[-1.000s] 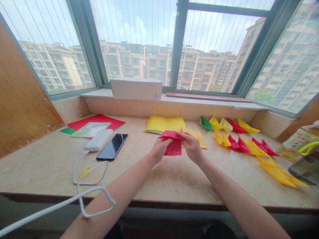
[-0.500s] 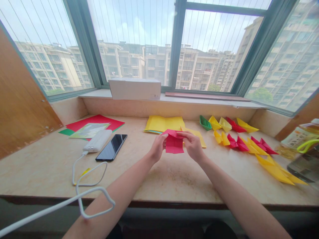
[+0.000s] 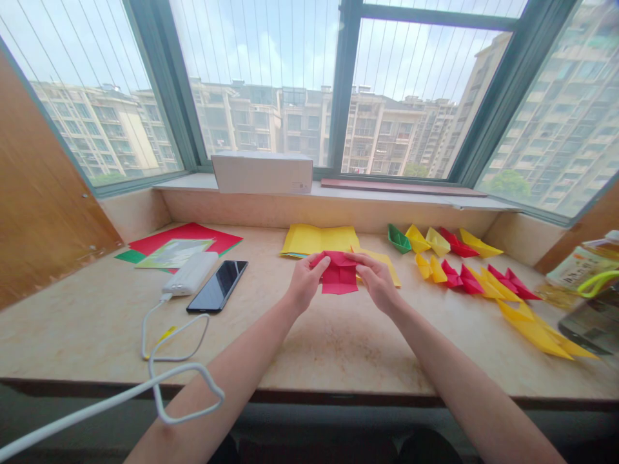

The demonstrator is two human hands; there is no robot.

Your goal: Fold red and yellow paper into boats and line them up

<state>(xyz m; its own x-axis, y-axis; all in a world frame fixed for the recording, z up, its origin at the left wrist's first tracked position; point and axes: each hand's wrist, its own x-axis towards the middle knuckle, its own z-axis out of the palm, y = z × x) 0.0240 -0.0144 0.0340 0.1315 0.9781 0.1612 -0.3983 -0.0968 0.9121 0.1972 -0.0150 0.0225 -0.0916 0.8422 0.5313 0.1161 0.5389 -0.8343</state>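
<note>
A folded sheet of red paper (image 3: 339, 278) is held up between my two hands over the middle of the counter, its creases showing. My left hand (image 3: 308, 281) pinches its upper left edge, thumb on the near face. On the opposite edge, my right hand (image 3: 376, 278) grips the upper right corner between thumb and fingers. Behind the red paper lies a stack of yellow paper (image 3: 319, 240), with another yellow sheet (image 3: 389, 267) partly hidden by my right hand.
Folded paper boats and shapes, among them a green boat (image 3: 399, 239), stand at the right. A bottle (image 3: 580, 261) is at the far right. Leftward lie a phone (image 3: 217, 287), a white power bank (image 3: 192, 274) with a cable (image 3: 186, 367), and red sheets (image 3: 169, 237). A white box (image 3: 262, 174) rests on the sill.
The top of the red paper is folded slightly further over, and its lower edge has risen a little. My left thumb now shows on its near face.
</note>
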